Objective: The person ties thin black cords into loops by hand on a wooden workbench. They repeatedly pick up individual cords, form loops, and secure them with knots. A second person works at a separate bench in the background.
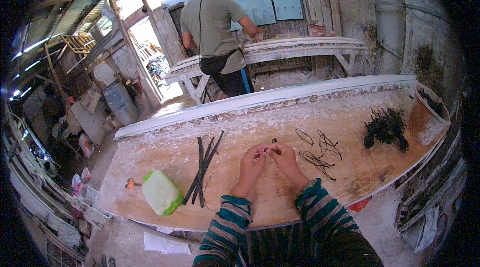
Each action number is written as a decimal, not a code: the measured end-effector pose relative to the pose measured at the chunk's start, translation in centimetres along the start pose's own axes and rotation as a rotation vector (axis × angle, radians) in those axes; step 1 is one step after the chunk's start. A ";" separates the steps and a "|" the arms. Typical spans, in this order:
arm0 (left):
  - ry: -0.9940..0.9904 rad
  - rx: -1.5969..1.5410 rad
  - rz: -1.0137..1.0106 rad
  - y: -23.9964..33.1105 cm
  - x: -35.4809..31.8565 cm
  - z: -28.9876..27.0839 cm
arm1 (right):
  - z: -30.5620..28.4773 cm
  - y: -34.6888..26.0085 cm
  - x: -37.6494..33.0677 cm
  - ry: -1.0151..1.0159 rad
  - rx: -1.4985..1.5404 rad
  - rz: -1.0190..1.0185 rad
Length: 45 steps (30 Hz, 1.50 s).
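Note:
My left hand [253, 163] and my right hand [283, 157] meet fingertip to fingertip over a plaster-crusted wooden workbench [280, 197]. Together they pinch a small thin piece [267, 151], too small to make out clearly; it looks like thin wire. Both forearms wear teal-striped sleeves. Just right of my right hand lie several loops of thin dark wire [317, 152]. To the left of my left hand lies a bundle of dark sticks [203, 169].
A pale green and white plastic jerrycan [161, 192] lies at the bench's left end. A pile of dark fibre [386, 127] and a crusted bucket [425, 114] sit at the right end. A person [216, 32] stands at a far bench with white mouldings [300, 47].

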<state>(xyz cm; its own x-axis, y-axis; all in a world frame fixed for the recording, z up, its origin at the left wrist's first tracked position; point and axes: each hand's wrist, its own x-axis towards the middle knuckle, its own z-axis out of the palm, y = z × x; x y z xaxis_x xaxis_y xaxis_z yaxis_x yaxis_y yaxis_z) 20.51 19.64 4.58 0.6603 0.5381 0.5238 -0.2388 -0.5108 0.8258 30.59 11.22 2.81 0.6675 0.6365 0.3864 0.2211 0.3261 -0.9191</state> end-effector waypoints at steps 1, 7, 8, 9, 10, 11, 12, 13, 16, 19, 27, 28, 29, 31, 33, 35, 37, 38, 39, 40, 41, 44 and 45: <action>0.006 0.001 0.010 -0.1 0.0 0.1 | 0.1 0.2 0.0 0.016 -0.020 -0.017; 0.066 0.059 0.098 -1.0 -0.2 0.2 | 0.6 0.2 -0.2 0.044 -0.183 -0.157; 0.089 0.084 0.124 -1.1 -0.1 0.2 | 0.6 0.0 -0.3 0.040 -0.200 -0.160; 0.111 0.109 0.150 -1.3 -0.1 0.2 | 0.7 -0.1 -0.3 0.036 -0.216 -0.163; 0.110 0.094 0.129 -1.1 -0.1 0.2 | 0.7 -0.1 -0.3 0.035 -0.230 -0.154; 0.108 0.079 0.107 -0.9 0.0 0.2 | 0.7 0.1 -0.4 0.034 -0.244 -0.145; 0.106 0.063 0.085 -0.8 0.0 0.2 | 0.7 0.1 -0.4 0.033 -0.257 -0.135; 0.092 0.060 0.068 -0.6 0.0 0.2 | 0.6 0.1 -0.4 0.018 -0.230 -0.115; 0.072 0.050 0.024 0.0 0.0 -0.1 | 0.7 -0.3 -0.4 -0.036 -0.170 -0.065; 0.094 0.015 -0.017 0.3 0.0 -0.1 | 0.6 -0.5 -0.3 -0.112 -0.087 -0.010; 0.028 -0.129 -0.152 0.3 0.4 -0.6 | -0.2 -0.2 -0.1 -0.305 0.398 0.254; 0.027 -0.158 -0.157 -0.1 0.4 -0.6 | -0.2 -0.3 -0.1 -0.303 0.398 0.271; 0.024 -0.188 -0.162 -0.7 0.4 -0.5 | -0.2 -0.5 -0.1 -0.301 0.398 0.287; 0.016 -0.212 -0.149 -0.7 0.4 -0.6 | -0.1 -0.9 -0.3 -0.298 0.414 0.315; 0.005 -0.203 -0.111 -0.5 0.4 -0.8 | 0.0 -1.5 -0.3 -0.293 0.444 0.336; -0.022 -0.272 -0.151 -1.1 0.5 -1.1 | -0.1 -2.3 -0.4 -0.335 0.560 0.359; -0.032 -0.285 -0.160 -1.2 0.6 -1.1 | -0.2 -2.5 -0.4 -0.327 0.617 0.373; -0.027 -0.262 -0.150 -1.3 0.6 -1.1 | -0.2 -2.5 -0.5 -0.301 0.617 0.377; -0.022 -0.241 -0.141 -1.1 0.6 -1.0 | -0.3 -2.5 -0.5 -0.273 0.617 0.381; -0.020 -0.223 -0.134 -0.8 0.6 -0.9 | -0.4 -2.2 -0.5 -0.260 0.596 0.371; -0.017 -0.204 -0.126 -0.6 0.5 -0.8 | -0.5 -1.8 -0.4 -0.246 0.575 0.361; -0.019 -0.177 -0.135 -0.2 0.5 -0.7 | -0.5 -1.9 -0.3 -0.218 0.482 0.316; -0.026 -0.170 -0.144 -0.1 0.5 -0.6 | -0.5 -1.9 -0.4 -0.207 0.448 0.299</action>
<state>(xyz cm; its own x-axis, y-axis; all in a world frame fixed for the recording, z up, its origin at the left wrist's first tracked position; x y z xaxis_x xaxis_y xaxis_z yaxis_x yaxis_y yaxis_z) 20.38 20.38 4.86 0.7137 0.5791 0.3941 -0.2561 -0.3079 0.9163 30.27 10.04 4.38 0.4914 0.8554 0.1636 -0.3082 0.3465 -0.8859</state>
